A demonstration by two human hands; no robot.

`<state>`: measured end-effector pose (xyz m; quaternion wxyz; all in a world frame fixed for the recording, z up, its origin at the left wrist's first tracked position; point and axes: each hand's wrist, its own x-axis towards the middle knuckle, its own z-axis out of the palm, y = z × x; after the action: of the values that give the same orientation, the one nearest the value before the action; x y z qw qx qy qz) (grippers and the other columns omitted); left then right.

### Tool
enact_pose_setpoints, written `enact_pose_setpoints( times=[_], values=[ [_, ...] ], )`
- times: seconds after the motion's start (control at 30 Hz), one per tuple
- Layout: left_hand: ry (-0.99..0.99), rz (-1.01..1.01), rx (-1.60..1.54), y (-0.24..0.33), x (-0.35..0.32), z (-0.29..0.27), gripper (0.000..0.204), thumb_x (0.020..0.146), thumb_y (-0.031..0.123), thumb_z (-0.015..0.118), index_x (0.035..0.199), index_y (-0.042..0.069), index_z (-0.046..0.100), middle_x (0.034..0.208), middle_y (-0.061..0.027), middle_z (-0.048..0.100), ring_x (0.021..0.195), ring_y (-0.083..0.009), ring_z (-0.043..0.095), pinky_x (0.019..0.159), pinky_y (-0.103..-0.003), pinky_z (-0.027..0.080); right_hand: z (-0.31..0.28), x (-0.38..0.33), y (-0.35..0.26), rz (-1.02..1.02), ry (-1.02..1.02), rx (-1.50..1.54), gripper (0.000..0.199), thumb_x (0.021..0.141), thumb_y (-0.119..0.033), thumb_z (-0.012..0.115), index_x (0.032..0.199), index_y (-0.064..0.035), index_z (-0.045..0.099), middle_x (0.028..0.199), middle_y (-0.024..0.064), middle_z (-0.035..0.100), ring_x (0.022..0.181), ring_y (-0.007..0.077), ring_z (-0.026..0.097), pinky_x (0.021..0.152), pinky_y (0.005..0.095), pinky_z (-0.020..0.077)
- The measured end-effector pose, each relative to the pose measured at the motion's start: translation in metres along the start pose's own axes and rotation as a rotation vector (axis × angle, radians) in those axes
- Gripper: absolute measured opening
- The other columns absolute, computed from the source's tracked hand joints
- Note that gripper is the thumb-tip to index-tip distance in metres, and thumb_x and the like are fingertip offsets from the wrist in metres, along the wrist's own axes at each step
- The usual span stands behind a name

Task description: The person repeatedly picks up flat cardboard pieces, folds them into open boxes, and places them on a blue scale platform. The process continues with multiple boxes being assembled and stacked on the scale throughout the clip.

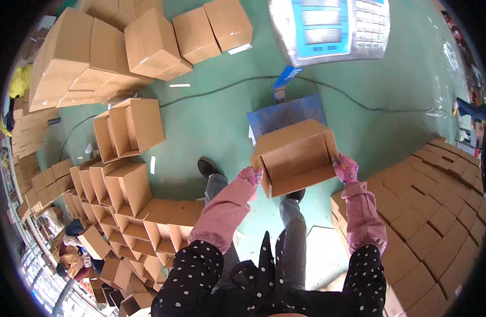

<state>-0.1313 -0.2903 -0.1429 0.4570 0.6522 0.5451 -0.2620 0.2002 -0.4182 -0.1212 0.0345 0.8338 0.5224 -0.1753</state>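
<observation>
An open cardboard box [290,137] hangs between my two hands in front of my legs, its hollow side turned toward me and nothing seen inside. My left hand [250,178], in a pink patterned glove, grips its lower left edge. At the right side my right hand [346,169], gloved alike, has its fingers closed on the rim. Just beyond the box lies the blue platform [286,114] of a floor scale, partly hidden by it. The scale's display and keypad head [327,29] rises on a blue post at the top.
Closed cartons [158,45] stand at the far left. Empty open boxes [129,129] are stacked along the left. Packed small boxes [427,216] fill the right. A black cable [211,91] crosses the green floor behind the scale. Another person [74,259] is at lower left.
</observation>
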Motion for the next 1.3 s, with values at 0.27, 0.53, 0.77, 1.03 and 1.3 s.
enact_pose_setpoints(
  times=[0.27,0.53,0.77,1.03,1.3],
  values=[
    [0.187,0.056,-0.529,-0.041,0.047,0.097,0.045,0.080,0.050,0.039,0.086,0.007,0.050,0.075,-0.0082,0.055,0.052,-0.0153,0.050,0.043,-0.029,0.040,-0.005,-0.041,-0.011,0.158,0.326,0.302,0.023,0.079,-0.029,0.049,0.078,-0.0066,0.050,0.076,0.0131,0.054,0.063,0.0323,0.054,0.053,0.0391,0.0423],
    [-0.052,-0.043,-0.516,-0.141,-0.060,0.120,0.032,0.080,0.036,0.039,0.100,0.012,0.041,0.076,-0.0067,0.051,0.061,-0.0205,0.051,0.055,-0.033,0.041,0.056,-0.162,-0.098,0.164,-0.043,1.016,0.021,0.078,-0.028,0.053,0.078,-0.0064,0.055,0.071,0.0108,0.056,0.068,0.0248,0.055,0.059,0.0328,0.0425],
    [-0.103,-0.167,-0.590,-0.145,-0.091,0.111,0.037,0.077,0.026,0.042,0.111,0.015,0.032,0.081,-0.0097,0.051,0.068,-0.0245,0.051,0.061,-0.035,0.042,0.099,-0.169,-0.130,0.275,-0.167,1.013,0.019,0.075,-0.024,0.056,0.076,-0.0057,0.056,0.068,0.0089,0.058,0.064,0.0257,0.054,0.060,0.0327,0.0424],
    [-0.097,-0.055,-0.409,-0.071,-0.091,0.075,0.054,0.074,0.015,0.044,0.123,0.018,0.021,0.086,-0.0133,0.050,0.075,-0.0290,0.052,0.067,-0.038,0.043,0.068,-0.108,-0.071,0.322,0.169,0.932,0.023,0.072,-0.020,0.058,0.088,-0.0034,0.052,0.080,0.0113,0.055,0.073,0.0258,0.053,0.065,0.0311,0.0422],
    [-0.038,0.408,0.423,0.057,-0.075,0.032,0.061,0.068,0.008,0.049,0.125,0.018,0.029,0.087,-0.0148,0.050,0.078,-0.0306,0.053,0.070,-0.038,0.044,0.049,-0.023,0.027,0.222,0.077,0.289,0.049,0.066,-0.028,0.065,0.104,-0.0019,0.047,0.098,0.0148,0.054,0.086,0.0320,0.052,0.075,0.0373,0.0425]
  ],
)
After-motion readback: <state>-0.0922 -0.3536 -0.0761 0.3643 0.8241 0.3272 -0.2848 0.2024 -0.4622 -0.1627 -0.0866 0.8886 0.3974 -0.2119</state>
